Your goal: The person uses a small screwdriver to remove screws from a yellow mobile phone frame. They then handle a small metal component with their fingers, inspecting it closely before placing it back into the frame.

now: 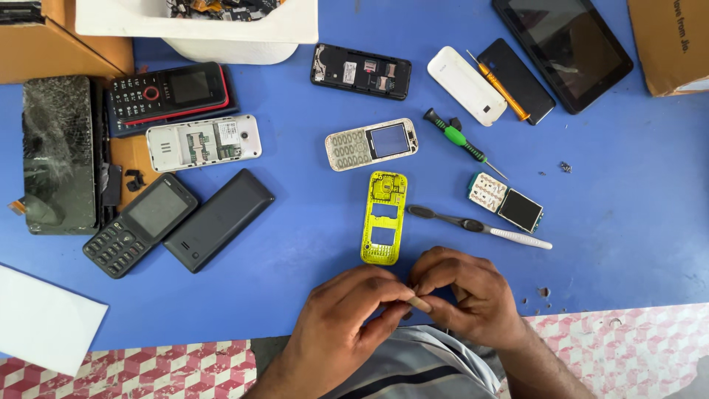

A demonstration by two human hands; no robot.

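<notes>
My left hand (347, 314) and my right hand (465, 292) meet at the near edge of the blue table (628, 222), fingertips pinched together on a small pale part (419, 303). What that part is, I cannot tell. Just beyond my hands lies a yellow phone frame (385, 217). A black-and-white brush (478, 226) lies to its right, near a bare phone circuit board with screen (506, 202). A white phone front with keypad (371, 143) lies farther up, and a green-handled screwdriver (461, 142) is beside it.
Several phones and back covers lie at the left, including a cracked tablet (57, 151). A black tablet (563, 48), an orange screwdriver (498, 86), a white cover (467, 85), an open black phone (360, 71), a white tub (221, 29) and cardboard boxes stand along the far side.
</notes>
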